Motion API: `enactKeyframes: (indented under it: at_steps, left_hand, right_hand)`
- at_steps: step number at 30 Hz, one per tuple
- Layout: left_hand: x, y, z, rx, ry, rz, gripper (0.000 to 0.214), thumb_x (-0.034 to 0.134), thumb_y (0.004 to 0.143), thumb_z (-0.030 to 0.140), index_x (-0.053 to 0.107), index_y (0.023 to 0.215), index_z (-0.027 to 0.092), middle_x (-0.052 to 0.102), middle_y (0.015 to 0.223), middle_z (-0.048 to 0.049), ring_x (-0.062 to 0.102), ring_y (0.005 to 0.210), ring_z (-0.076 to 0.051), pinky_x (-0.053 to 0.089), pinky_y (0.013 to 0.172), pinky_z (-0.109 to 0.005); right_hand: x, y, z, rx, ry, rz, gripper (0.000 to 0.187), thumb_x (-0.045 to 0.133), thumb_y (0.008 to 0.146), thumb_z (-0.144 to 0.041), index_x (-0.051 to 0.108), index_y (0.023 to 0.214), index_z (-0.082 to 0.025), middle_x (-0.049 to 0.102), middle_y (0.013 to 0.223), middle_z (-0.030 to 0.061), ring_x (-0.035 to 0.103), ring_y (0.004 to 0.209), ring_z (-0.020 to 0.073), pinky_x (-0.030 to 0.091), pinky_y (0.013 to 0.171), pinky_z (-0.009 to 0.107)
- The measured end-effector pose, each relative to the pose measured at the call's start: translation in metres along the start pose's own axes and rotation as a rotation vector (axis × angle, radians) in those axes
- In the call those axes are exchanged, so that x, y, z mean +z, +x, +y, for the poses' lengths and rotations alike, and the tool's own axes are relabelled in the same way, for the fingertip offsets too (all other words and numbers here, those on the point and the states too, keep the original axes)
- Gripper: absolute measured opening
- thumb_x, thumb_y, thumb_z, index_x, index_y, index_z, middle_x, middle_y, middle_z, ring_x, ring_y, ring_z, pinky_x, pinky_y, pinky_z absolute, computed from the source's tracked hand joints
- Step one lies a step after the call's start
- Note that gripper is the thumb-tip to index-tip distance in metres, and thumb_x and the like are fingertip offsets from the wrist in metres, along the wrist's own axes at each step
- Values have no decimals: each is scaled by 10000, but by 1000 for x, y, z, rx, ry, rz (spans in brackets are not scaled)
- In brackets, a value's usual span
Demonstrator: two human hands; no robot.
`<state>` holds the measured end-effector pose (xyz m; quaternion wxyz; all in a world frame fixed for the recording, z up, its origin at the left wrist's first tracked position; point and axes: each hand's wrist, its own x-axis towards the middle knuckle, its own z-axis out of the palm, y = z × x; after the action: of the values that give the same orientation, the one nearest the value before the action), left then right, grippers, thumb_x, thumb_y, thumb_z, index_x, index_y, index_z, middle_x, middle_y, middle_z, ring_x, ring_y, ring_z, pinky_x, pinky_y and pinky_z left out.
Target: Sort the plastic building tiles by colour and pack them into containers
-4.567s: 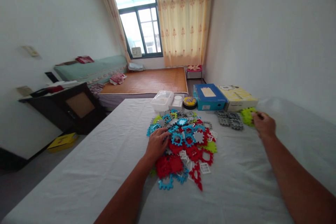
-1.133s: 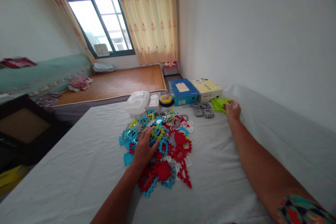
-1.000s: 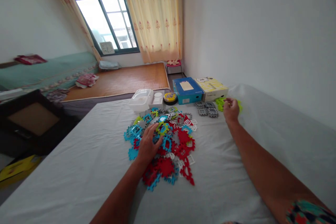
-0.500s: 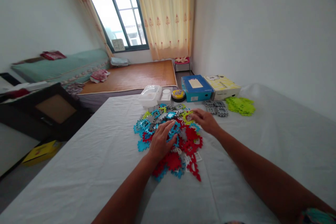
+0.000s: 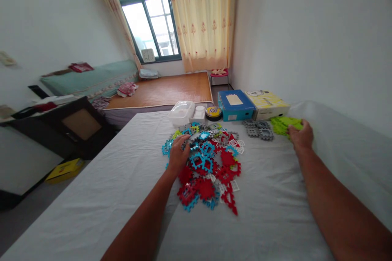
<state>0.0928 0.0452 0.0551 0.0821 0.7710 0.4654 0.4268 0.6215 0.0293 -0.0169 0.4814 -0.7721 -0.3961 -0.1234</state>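
Observation:
A mixed heap of flat, toothed plastic building pieces lies on the table, with red pieces (image 5: 204, 188), blue pieces (image 5: 202, 162) and grey ones among them. My left hand (image 5: 179, 155) rests on the left side of this heap, fingers apart and slightly bent, with no piece visibly gripped. Far to the right, my right hand (image 5: 302, 135) is at a separate pile of lime-green toothed pieces (image 5: 283, 124). Its thumb and fingers close on green plastic at the pile's right edge; the held piece cannot be told clearly from those under it.
Grey toothed pieces (image 5: 259, 129) lie grouped left of the green pile. Behind stand a clear plastic box (image 5: 181, 113), a small white box (image 5: 199, 113), a round yellow-and-black tin (image 5: 213, 113), a blue box (image 5: 235, 106) and a yellow box (image 5: 268, 104). A wall borders the right side.
My right hand has gone from the lime-green piece in the mixed heap to the green pile on the right. My left hand has shifted left across the heap, uncovering blue pieces.

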Motion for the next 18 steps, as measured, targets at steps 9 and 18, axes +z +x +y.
enactKeyframes:
  at_steps: [9,18]
  left_hand:
    - [59,68,61,300,332,-586,475,529,832,206,538,1305,247,511,1395,-50,452,1273,-240,378,1074,-410]
    - [63,73,54,145,495,-560,276,462,899,249,634,1113,231,668,1061,-98,640,985,-264,493,855,-419]
  right_hand:
    - [7,-31,-78,-250,84,43,423,417,799,-203,554,1190,-116,606,1107,161,585,983,254,488,870,397]
    - [-1,-55,-125,-442,220,-124,337,418,842,-211,616,1111,-164,640,1089,126,588,993,234,473,910,389]
